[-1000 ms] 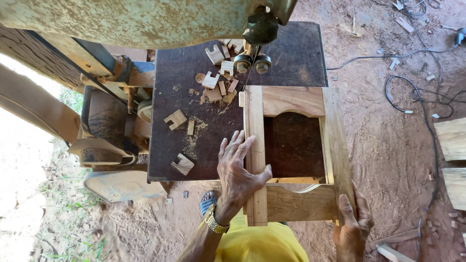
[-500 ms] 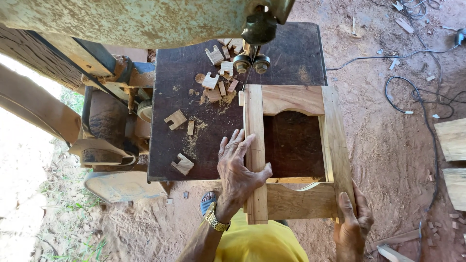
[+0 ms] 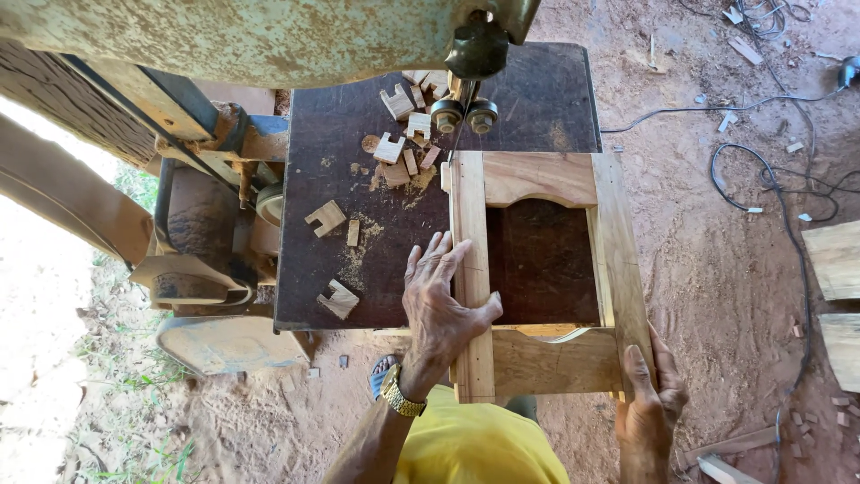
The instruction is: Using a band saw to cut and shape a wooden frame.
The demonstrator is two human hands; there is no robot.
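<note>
Head view, looking straight down: a square wooden frame (image 3: 537, 260) lies flat on the dark brown table (image 3: 358, 179) of a band saw, its far left corner just at the blade guide (image 3: 464, 115). The left hand (image 3: 439, 305) is spread wide, palm down, fingers over the frame's left rail and the table beside it, thumb hooked on the rail's inner edge; a gold wristwatch (image 3: 399, 394) sits on that wrist. The right hand (image 3: 652, 394) grips the frame's near right corner, fingers wrapped around the outer rail where it overhangs the table edge. Small notched wood offcuts (image 3: 394, 148) and sawdust lie scattered on the table left of the frame, with a further offcut (image 3: 339, 298) near the table's front edge. The saw's worn, pale green housing (image 3: 242, 36) fills the top of the view. No packages, labels or signs show. Black cables (image 3: 761, 179) run across the reddish dirt floor (image 3: 717, 287) at the right, and pale wooden boards (image 3: 838, 260) lie at the right edge.
</note>
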